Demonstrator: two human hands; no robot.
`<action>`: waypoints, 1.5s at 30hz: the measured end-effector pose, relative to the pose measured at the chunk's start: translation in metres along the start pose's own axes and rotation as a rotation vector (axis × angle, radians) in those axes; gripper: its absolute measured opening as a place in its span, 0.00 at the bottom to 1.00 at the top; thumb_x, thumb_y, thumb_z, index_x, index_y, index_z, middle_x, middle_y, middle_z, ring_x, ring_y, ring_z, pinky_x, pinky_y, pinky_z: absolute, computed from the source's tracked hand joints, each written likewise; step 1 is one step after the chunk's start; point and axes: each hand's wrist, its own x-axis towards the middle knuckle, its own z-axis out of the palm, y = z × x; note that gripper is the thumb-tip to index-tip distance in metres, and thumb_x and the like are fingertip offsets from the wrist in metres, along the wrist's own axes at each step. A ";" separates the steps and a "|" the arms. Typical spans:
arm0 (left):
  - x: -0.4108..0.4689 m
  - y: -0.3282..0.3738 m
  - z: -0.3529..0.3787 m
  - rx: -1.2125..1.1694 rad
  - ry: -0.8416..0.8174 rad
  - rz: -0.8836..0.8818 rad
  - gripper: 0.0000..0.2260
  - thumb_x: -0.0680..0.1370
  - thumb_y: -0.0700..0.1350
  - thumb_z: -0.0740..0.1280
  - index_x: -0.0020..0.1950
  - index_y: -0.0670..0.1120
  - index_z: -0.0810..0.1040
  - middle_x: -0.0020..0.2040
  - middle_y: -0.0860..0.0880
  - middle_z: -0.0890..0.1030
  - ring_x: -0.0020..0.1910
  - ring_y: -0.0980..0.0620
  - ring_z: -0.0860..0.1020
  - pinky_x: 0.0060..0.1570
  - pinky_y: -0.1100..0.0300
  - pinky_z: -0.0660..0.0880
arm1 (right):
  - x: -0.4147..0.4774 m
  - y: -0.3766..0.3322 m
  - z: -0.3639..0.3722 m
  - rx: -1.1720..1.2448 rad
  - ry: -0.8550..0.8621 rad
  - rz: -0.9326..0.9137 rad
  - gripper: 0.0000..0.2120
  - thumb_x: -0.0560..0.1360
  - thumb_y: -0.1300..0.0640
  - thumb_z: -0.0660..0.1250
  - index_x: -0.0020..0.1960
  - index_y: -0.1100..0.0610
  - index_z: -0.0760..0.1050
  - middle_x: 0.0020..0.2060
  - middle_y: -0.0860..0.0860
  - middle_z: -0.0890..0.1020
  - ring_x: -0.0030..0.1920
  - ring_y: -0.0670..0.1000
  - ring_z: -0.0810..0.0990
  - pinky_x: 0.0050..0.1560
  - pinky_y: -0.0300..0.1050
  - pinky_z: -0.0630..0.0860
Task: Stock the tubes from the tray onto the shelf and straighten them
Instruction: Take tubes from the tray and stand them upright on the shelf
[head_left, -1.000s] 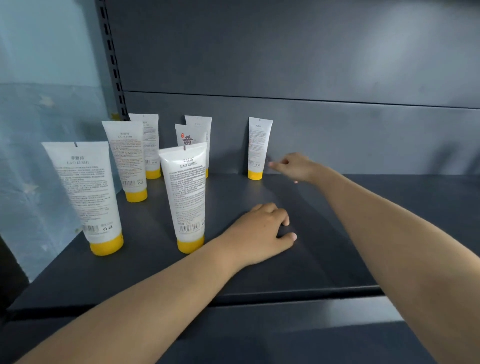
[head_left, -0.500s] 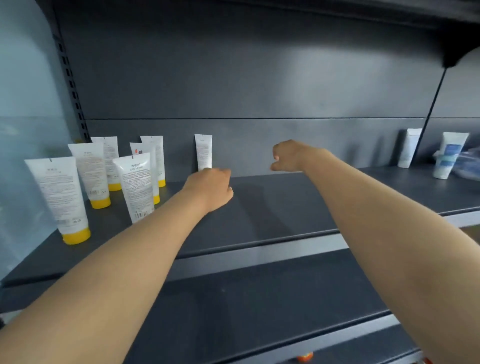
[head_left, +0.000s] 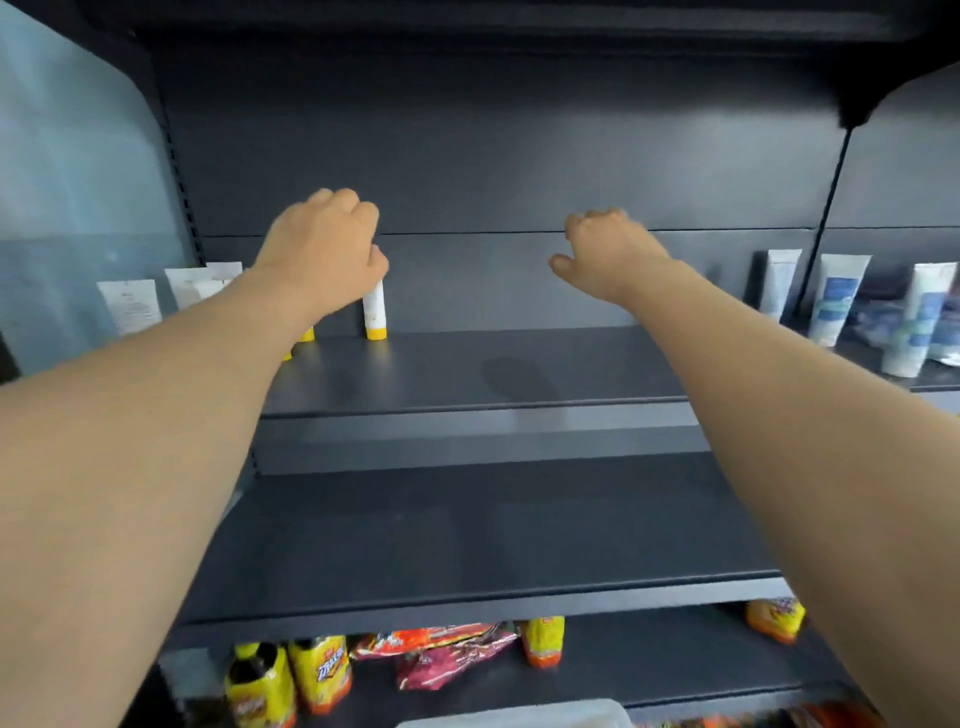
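Grey-painted metal shelving fills the view, with a flat back panel (head_left: 519, 156) behind it and a frosted pane (head_left: 78, 208) along its left side. On the upper shelf (head_left: 493, 374), white yellow-capped tubes (head_left: 130, 306) stand cap-down in a group at the far left, and one more tube (head_left: 375, 312) stands upright just to their right against the back panel. The left hand (head_left: 324, 249) is raised in front of that tube's top, fingers curled together, with nothing seen in it. The right hand (head_left: 608, 254) hangs well apart, fingers curled under, thumb out, holding nothing. Blue-and-white tubes (head_left: 839, 301) occupy the adjoining bay to the right. Below a second shelf (head_left: 467, 530), snack bags (head_left: 317, 670) lie on the bottom level. A pale tray rim (head_left: 519, 717) shows at the lower edge.
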 end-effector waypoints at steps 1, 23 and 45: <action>-0.005 0.006 -0.008 0.014 0.004 -0.002 0.11 0.76 0.43 0.60 0.53 0.37 0.75 0.51 0.39 0.75 0.53 0.40 0.72 0.45 0.48 0.72 | -0.008 0.002 -0.003 0.006 0.000 -0.011 0.17 0.78 0.52 0.58 0.60 0.65 0.69 0.57 0.61 0.75 0.61 0.60 0.69 0.52 0.50 0.69; -0.195 0.097 -0.043 -0.127 -0.275 -0.051 0.13 0.77 0.45 0.59 0.54 0.38 0.74 0.53 0.41 0.75 0.55 0.41 0.71 0.44 0.50 0.71 | -0.228 0.010 0.014 0.040 -0.313 -0.027 0.19 0.80 0.49 0.56 0.61 0.63 0.69 0.58 0.60 0.74 0.60 0.60 0.70 0.51 0.50 0.68; -0.457 0.240 0.228 -0.217 -1.189 -0.298 0.13 0.78 0.47 0.60 0.56 0.40 0.75 0.55 0.42 0.77 0.55 0.41 0.75 0.47 0.53 0.72 | -0.437 0.053 0.380 0.131 -1.123 -0.113 0.21 0.79 0.45 0.56 0.61 0.60 0.71 0.58 0.55 0.77 0.61 0.56 0.72 0.57 0.48 0.71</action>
